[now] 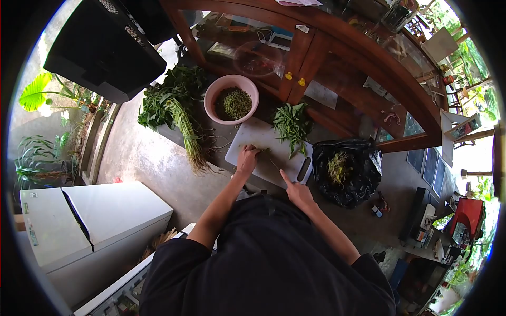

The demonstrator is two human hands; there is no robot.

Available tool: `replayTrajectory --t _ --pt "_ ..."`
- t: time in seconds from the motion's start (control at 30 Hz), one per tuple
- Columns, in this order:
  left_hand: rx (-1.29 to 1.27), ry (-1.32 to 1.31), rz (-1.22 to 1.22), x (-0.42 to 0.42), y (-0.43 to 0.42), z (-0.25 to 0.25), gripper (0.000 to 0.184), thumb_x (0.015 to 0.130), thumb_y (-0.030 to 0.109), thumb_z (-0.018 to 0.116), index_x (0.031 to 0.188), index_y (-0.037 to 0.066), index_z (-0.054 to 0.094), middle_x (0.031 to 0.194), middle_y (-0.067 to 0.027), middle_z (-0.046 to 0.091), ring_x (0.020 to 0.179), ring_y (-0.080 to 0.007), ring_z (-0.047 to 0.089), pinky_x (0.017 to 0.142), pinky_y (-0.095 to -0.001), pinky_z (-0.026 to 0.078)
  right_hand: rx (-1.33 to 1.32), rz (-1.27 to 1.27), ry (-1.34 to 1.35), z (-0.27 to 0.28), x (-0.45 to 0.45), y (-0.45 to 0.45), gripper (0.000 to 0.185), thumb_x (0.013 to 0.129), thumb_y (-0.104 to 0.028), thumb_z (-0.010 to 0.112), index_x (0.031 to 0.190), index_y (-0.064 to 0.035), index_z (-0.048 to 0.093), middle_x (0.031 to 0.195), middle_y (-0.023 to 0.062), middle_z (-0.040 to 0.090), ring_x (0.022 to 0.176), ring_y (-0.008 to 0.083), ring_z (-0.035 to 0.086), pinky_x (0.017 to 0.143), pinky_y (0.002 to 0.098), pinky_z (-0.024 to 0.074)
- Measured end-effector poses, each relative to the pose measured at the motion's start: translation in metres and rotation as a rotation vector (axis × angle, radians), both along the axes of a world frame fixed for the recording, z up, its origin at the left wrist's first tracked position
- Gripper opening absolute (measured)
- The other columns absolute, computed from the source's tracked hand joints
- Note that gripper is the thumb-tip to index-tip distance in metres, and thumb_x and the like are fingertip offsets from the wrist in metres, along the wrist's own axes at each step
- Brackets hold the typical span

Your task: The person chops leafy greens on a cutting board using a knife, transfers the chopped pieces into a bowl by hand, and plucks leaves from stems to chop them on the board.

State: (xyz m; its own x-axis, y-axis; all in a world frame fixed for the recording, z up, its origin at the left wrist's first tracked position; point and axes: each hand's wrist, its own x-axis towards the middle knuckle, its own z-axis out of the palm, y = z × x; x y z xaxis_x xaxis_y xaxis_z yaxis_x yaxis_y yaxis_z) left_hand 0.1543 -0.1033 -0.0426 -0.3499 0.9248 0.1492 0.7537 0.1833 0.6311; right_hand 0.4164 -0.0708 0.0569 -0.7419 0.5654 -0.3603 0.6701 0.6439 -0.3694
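Note:
On a white cutting board [253,134], my left hand [247,159] is closed over a small bunch of green stems [263,150]. Opposite it, my right hand [299,193] grips a knife [274,165], its blade pointing toward the stems; the handle is mostly hidden in my fingers. Loose leafy greens [291,124] lie across the board's far right part. Just behind the board stands a pink bowl [210,100] with chopped greens [235,104] inside. To its left rests a large bundle of leafy stems [182,121], roots toward me.
A black plastic bag [350,192] with root trimmings [338,168] sits right of the board. Behind the work surface rises a wooden glass-door cabinet [305,63]. A white refrigerator [116,210] is at the lower left, and a black speaker-like box [105,50] at the upper left.

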Motion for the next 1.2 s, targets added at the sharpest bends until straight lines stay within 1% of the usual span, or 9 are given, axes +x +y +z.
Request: replayTrajectory --t 0.27,0.37,0.43,0.57,0.83,0.93,1.03,1.17,1.2 --pt "-0.071 0.053 0.065 0.009 0.005 0.028 0.020 0.078 0.012 0.066 0.095 0.011 0.076 0.104 -0.0052 0.068 0.103 -0.0299 0.058 0.091 -0.0405 0.046 -0.026 -0.016 0.023 -0.002 0.002 -0.001 0.082 0.087 -0.009 0.052 0.156 -0.0292 0.012 0.075 0.0228 0.067 0.067 0.0429 0.066 0.064 0.0551 0.0534" --pt "-0.096 0.072 0.069 0.008 0.006 0.025 0.020 0.078 0.013 0.066 0.095 0.013 0.076 0.104 -0.0044 0.068 0.104 -0.0293 0.058 0.091 -0.0403 0.046 -0.010 -0.007 0.054 -0.008 0.002 -0.001 0.082 0.086 -0.006 0.050 0.156 -0.0289 0.013 0.074 0.0226 0.067 0.067 0.0429 0.066 0.065 0.0551 0.0535" --pt "-0.100 0.071 0.066 0.008 0.006 0.027 0.019 0.078 0.013 0.066 0.095 0.013 0.076 0.103 -0.0042 0.068 0.104 -0.0289 0.058 0.090 -0.0401 0.046 0.050 0.004 0.109 -0.006 0.002 -0.001 0.080 0.087 -0.009 0.054 0.155 -0.0276 0.016 0.074 0.0207 0.067 0.064 0.0424 0.065 0.061 0.0534 0.0530" --pt "-0.120 0.088 0.068 0.009 0.007 0.025 0.016 0.078 0.014 0.067 0.091 0.014 0.076 0.099 -0.0031 0.068 0.101 -0.0272 0.060 0.088 -0.0395 0.046 0.072 -0.011 0.065 -0.005 -0.003 -0.001 0.079 0.087 -0.007 0.052 0.155 -0.0275 0.018 0.076 0.0223 0.067 0.066 0.0424 0.065 0.062 0.0538 0.0533" --pt "-0.091 0.125 0.076 0.010 0.007 0.021 0.014 0.077 0.015 0.068 0.089 0.013 0.076 0.097 -0.0024 0.068 0.099 -0.0263 0.061 0.085 -0.0391 0.046 0.023 -0.022 0.071 -0.028 -0.014 0.004 0.083 0.088 -0.009 0.052 0.155 -0.0323 0.009 0.069 0.0256 0.064 0.065 0.0452 0.065 0.062 0.0564 0.0525" --pt "-0.077 0.127 0.088 0.010 0.006 0.022 0.014 0.077 0.015 0.068 0.089 0.013 0.076 0.098 -0.0026 0.068 0.099 -0.0267 0.061 0.085 -0.0392 0.047 -0.040 -0.017 0.061 -0.025 -0.008 0.004 0.084 0.089 -0.011 0.053 0.155 -0.0338 0.007 0.073 0.0264 0.065 0.067 0.0459 0.065 0.063 0.0573 0.0520" --pt "-0.102 0.083 0.084 0.007 0.007 0.021 0.014 0.077 0.015 0.068 0.089 0.013 0.075 0.098 -0.0031 0.068 0.099 -0.0270 0.060 0.085 -0.0392 0.047 0.008 0.002 0.105 -0.024 0.005 0.001 0.086 0.087 -0.009 0.054 0.156 -0.0326 0.007 0.068 0.0221 0.065 0.063 0.0422 0.065 0.059 0.0542 0.0525" --pt "-0.103 0.093 0.022 0.004 0.008 0.020 0.014 0.079 0.015 0.067 0.090 0.013 0.075 0.099 -0.0034 0.068 0.099 -0.0268 0.060 0.086 -0.0394 0.047 0.031 -0.014 0.119 -0.031 0.004 0.003 0.085 0.088 -0.009 0.054 0.155 -0.0333 0.009 0.069 0.0218 0.065 0.063 0.0420 0.065 0.059 0.0542 0.0526" --pt "-0.112 0.105 0.012 0.003 0.008 0.022 0.014 0.079 0.015 0.067 0.091 0.013 0.074 0.099 -0.0034 0.068 0.100 -0.0268 0.060 0.086 -0.0396 0.047 0.020 -0.027 0.093 -0.032 -0.001 0.004 0.085 0.088 -0.010 0.054 0.155 -0.0344 0.008 0.072 0.0234 0.065 0.066 0.0438 0.065 0.062 0.0553 0.0527"
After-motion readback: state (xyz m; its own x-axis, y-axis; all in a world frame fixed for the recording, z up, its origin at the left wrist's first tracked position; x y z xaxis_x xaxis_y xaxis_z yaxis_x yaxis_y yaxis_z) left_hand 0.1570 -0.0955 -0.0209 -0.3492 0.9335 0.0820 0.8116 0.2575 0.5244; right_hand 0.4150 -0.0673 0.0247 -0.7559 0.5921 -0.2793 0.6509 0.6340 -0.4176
